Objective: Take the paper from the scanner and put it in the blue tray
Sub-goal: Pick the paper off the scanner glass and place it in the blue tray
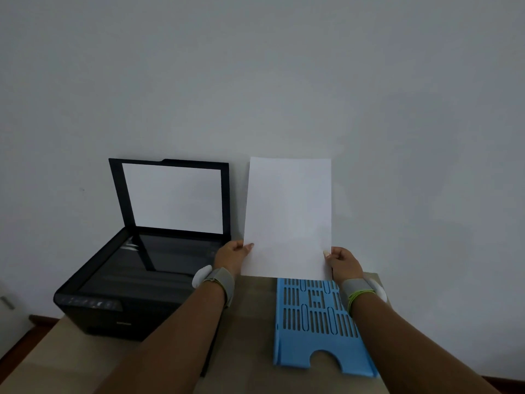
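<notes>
**Figure: A single sheet held upright above the tray**

Head view. We see the paper held upright in the air, clear of the scanner, whose lid stands open over bare glass. The lower edge of the sheet hangs just above the far end of the blue tray, which lies flat on the desk to the right of the scanner. The left hand pinches the lower left edge, thumb on the near face; the right hand pinches the lower right edge in the same way. Both hands are closed on the sheet and touch nothing else.

Handling, as we judge it: the sheet is very light, thin and limp, yet it stands flat here because two grips near the bottom corners keep it taut. It creases easily and may flop forward if one grip lets go. We would keep the hold at the side edges, with light pressure, and lower the sheet flat between the tray's side walls, near edge toward the notch at the front.
</notes>
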{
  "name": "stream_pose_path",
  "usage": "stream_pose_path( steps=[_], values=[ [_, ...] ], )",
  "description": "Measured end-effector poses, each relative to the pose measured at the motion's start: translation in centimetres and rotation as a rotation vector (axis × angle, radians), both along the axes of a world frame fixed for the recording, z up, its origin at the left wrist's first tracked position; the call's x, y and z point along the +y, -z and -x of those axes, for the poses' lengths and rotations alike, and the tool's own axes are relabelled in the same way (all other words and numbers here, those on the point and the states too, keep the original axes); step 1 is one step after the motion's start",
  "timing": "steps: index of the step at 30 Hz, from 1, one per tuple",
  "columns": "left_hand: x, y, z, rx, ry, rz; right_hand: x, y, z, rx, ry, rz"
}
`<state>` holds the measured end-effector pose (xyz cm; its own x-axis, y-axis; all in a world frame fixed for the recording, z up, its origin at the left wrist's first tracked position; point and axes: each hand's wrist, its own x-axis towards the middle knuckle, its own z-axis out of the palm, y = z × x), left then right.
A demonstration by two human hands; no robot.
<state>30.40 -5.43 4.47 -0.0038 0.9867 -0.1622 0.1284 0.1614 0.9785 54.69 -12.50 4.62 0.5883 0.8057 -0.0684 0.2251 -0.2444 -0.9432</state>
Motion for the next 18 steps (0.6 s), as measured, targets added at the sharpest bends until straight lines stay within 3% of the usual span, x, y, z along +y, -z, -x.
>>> stream_pose_path(
  steps=[18],
  values=[
    [-3.4,7.9,-6.1,0.077,0.087,0.186,-3.8,9.2,-5.6,0.054,0.064,0.187]
  ],
)
